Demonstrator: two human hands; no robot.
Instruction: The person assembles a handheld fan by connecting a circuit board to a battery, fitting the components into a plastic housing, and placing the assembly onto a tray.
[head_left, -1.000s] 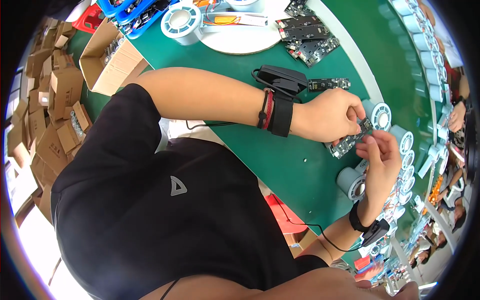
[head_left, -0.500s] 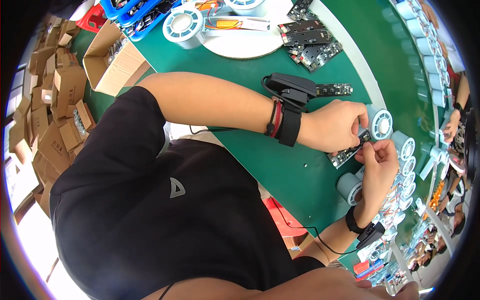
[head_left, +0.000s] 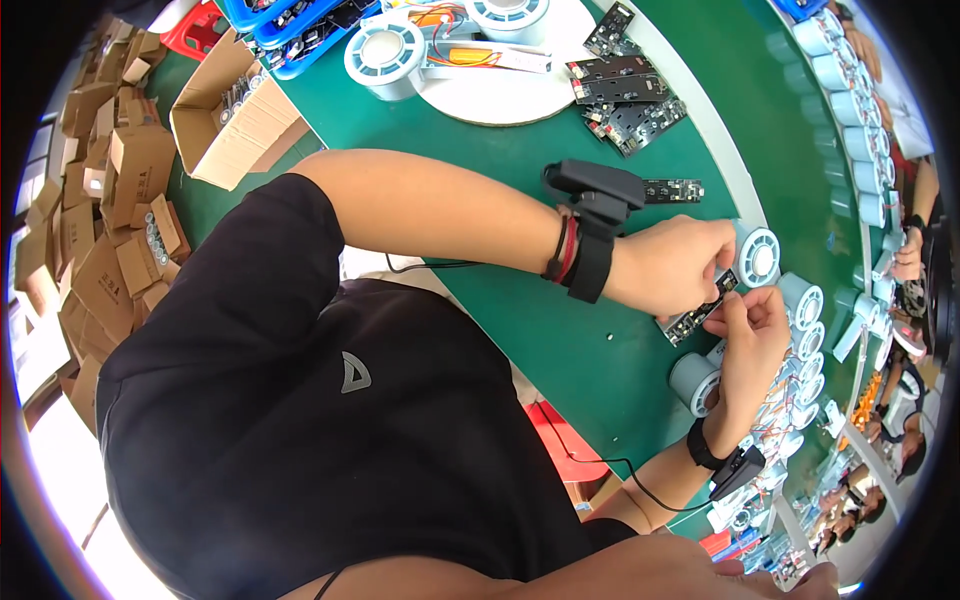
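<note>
A narrow black circuit board (head_left: 690, 322) lies slantwise beneath my fingers. My left hand (head_left: 660, 268), the upper one, spans it from above with bent fingers closed on it. From below reaches my right hand (head_left: 757, 335); its thumb and forefinger pinch together at the board's edge, hiding whatever is between them. Just beyond the fingers is the round light-blue head of a small fan (head_left: 760, 257); where it meets the board is covered by my hands. Near my right wrist lies another light-blue fan head (head_left: 694, 383) on the green table (head_left: 570, 330).
Another circuit board (head_left: 673, 190) lies beyond my left wrist, with a pile of boards (head_left: 625, 105) farther off. A white round plate (head_left: 500, 105) carries fan parts and wires. Several fans (head_left: 803, 340) line the right. Left stand blue trays (head_left: 300, 50) and an open carton (head_left: 225, 135).
The whole view has shifted slightly. Both hands stay at the same circuit board, with only small changes in finger position.
</note>
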